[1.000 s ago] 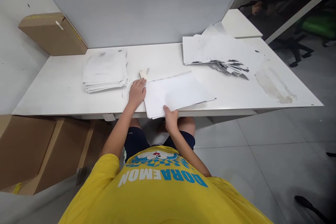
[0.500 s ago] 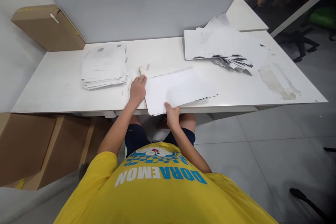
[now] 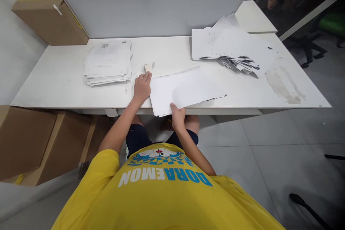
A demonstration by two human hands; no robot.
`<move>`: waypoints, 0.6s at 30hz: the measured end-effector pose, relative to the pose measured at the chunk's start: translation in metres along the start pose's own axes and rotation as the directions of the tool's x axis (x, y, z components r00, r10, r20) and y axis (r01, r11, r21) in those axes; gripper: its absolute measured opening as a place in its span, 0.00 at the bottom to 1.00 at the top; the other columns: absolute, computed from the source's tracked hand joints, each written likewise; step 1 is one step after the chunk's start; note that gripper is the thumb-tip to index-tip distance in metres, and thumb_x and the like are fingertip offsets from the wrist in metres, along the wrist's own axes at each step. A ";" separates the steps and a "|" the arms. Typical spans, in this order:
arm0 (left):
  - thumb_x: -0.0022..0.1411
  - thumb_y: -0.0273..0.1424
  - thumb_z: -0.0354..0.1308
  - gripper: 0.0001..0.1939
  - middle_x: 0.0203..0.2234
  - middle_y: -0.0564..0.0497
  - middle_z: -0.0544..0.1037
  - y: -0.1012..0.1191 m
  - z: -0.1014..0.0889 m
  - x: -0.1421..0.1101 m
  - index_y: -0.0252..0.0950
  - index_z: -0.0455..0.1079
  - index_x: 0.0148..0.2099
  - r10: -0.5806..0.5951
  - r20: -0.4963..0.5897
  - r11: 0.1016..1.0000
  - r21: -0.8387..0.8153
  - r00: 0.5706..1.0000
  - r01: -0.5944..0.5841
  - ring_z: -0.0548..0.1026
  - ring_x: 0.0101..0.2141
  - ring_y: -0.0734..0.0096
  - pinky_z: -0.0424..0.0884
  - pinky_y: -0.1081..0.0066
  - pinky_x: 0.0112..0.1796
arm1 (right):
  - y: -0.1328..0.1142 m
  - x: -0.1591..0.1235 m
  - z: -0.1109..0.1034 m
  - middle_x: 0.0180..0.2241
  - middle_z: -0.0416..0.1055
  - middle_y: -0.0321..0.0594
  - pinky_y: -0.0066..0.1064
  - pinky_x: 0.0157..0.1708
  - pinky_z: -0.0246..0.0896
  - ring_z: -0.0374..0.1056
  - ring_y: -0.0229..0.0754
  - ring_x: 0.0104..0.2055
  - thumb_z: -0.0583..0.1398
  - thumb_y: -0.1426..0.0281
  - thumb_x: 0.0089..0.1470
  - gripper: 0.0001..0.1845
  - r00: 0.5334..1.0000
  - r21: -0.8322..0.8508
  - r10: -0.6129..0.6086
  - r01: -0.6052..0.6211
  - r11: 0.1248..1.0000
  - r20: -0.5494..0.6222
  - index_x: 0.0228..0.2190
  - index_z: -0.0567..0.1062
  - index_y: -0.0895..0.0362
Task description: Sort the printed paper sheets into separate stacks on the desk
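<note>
Several white sheets (image 3: 185,88) are found lying together at a slant on the white desk (image 3: 59,90), close to the middle of its near edge, with their near left corner projecting past that edge. By the right hand (image 3: 178,118) the sheets are pinched at their near side: the thumb is placed on top, and the fingers are largely hidden beneath. The left hand (image 3: 142,87) is positioned beside the left end of the sheets, back upward, with its fingers extended and kept close together. Its fingertips are set at the near end of a small pale block (image 3: 147,68); whether the block is gripped or only touched cannot be determined. Left of the block, toward the desk's far left corner, an uneven stack of printed papers (image 3: 107,61) is noted. At that corner a cardboard box (image 3: 45,21) is placed. Near the far edge, right of the middle, a fanned pile of papers (image 3: 229,43) is recorded, its near side marked with black. Toward the near right corner, a dull beige stain (image 3: 285,88) is observed. Along the far edge a grey partition (image 3: 151,3) is seen; below the near left corner, open cartons (image 3: 24,143) are partly shown.
</note>
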State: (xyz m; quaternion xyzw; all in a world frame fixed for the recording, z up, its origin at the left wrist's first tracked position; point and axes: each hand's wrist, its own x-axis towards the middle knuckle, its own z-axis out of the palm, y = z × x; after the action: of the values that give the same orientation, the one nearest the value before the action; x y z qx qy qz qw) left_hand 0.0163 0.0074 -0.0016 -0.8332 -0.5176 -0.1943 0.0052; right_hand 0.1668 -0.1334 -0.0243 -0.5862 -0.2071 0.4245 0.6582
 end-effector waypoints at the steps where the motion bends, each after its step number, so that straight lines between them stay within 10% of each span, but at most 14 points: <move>1: 0.62 0.21 0.43 0.30 0.64 0.44 0.66 0.001 -0.002 0.000 0.33 0.62 0.66 -0.005 0.004 1.000 0.005 1.000 0.005 0.65 0.58 0.50 0.63 0.53 0.55 | 0.000 -0.002 -0.005 0.42 0.79 0.50 0.44 0.58 0.64 0.73 0.49 0.51 0.62 0.64 0.44 0.21 1.000 -0.007 -0.008 0.008 1.000 -0.014 0.40 0.76 0.64; 9: 0.63 0.21 0.43 0.30 0.65 0.44 0.65 0.006 -0.006 -0.005 0.32 0.61 0.66 -0.029 -0.006 1.000 -0.004 1.000 0.029 0.65 0.57 0.50 0.64 0.53 0.53 | -0.036 0.017 -0.066 0.46 0.77 0.52 0.45 0.56 0.67 0.73 0.50 0.51 0.65 0.61 0.46 0.25 0.961 -0.115 -0.200 0.181 0.977 -0.189 0.43 0.74 0.62; 18: 0.62 0.20 0.41 0.30 0.63 0.47 0.68 0.003 -0.005 -0.004 0.37 0.65 0.64 -0.062 -0.028 0.995 -0.080 0.998 0.060 0.65 0.58 0.52 0.63 0.51 0.54 | -0.134 0.253 -0.037 0.53 0.69 0.55 0.33 0.56 0.65 0.70 0.39 0.55 0.46 0.79 0.57 0.26 0.853 -0.313 -0.400 0.299 0.901 -0.335 0.57 0.61 0.66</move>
State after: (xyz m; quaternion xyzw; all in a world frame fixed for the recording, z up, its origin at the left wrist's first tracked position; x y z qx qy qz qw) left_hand 0.0154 0.0014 0.0021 -0.8136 -0.5345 -0.2274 -0.0259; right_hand 0.3782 0.0536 0.0370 -0.6891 -0.2270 0.1414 0.6735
